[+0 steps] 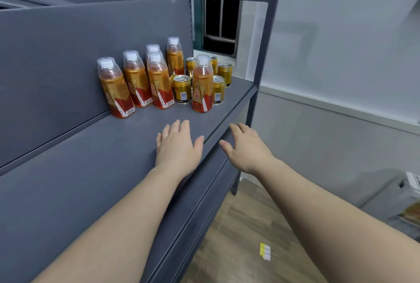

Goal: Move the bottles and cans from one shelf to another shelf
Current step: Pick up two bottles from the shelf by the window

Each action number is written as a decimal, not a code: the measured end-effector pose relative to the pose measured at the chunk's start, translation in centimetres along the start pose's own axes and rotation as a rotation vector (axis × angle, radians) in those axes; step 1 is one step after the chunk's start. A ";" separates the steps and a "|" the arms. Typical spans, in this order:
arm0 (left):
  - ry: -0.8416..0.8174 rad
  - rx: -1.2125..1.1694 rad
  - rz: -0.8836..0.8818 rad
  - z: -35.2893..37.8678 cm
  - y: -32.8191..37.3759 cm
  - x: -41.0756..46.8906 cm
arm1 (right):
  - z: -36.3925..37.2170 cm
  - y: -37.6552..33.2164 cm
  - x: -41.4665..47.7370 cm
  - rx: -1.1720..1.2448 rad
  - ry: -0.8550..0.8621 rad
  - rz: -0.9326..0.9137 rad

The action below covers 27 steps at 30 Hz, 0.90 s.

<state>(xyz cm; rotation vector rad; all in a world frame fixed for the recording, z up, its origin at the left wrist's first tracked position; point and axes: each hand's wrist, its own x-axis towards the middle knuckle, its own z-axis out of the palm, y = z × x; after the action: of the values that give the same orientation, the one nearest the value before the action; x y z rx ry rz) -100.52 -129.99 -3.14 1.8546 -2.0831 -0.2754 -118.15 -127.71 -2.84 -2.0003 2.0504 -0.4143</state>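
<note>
Both hands are out in front, and neither holds anything. The left hand (179, 146) hangs palm down over the grey shelf (91, 157), its fingers (183, 127) straight and loosely spread; whether it touches the board, I cannot tell. The right hand (247, 148) sits just off the shelf's front edge, fingers wide and relaxed too, thumb pointing toward the left one.

Ahead of them, toward the shelf's far end, stand the bottles (159, 84) and cans (182, 89), all upright and bunched close. Most bottles line up near the back panel (68, 55), with the gold cans tucked to their right. The front bottle (203, 84) stands forward among the cans. It is the nearest thing to both hands, so it looks like the natural first pick. Two open palms side by side suggest a double reach, one item for each hand. No transfer looks started from here: the whole group waits on this shelf, well apart from the hands.
</note>
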 end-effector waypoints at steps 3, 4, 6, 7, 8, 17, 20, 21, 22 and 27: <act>0.022 -0.011 -0.062 0.6 -0.4 2.3 | 0.5 0.3 3.4 -0.003 -0.015 -0.039; 0.032 -0.002 -0.082 0.8 -0.5 3.1 | 0.6 0.4 4.5 0.003 -0.020 -0.057; 0.046 0.003 -0.133 1.0 -0.6 4.7 | 0.4 0.7 6.8 0.017 -0.034 -0.101; 0.055 0.003 -0.157 1.0 -0.6 5.6 | 0.1 0.9 7.9 0.023 -0.034 -0.126; 0.067 0.005 -0.175 1.1 -0.5 6.4 | -0.2 1.2 9.0 0.033 -0.026 -0.151; 0.147 0.024 -0.301 1.6 -0.2 11.1 | -1.6 1.7 18.7 0.374 0.101 -0.154; 0.154 0.028 -0.354 1.7 -1.3 12.1 | -1.0 0.5 20.8 0.396 0.137 -0.158; 0.160 0.023 -0.363 1.6 -1.6 12.4 | -0.8 0.2 21.3 0.396 0.149 -0.159; 0.172 0.021 -0.364 1.5 -2.0 12.9 | -0.7 -0.2 21.9 0.392 0.154 -0.158; 0.212 0.004 -0.348 1.2 -3.5 14.7 | -0.5 -1.5 24.1 0.411 0.129 -0.109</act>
<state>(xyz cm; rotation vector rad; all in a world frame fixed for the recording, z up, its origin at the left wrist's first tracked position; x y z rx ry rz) -99.06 -145.04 -3.75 2.1413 -1.6199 -0.1486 -117.63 -151.82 -1.28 -1.8735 1.7471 -0.9252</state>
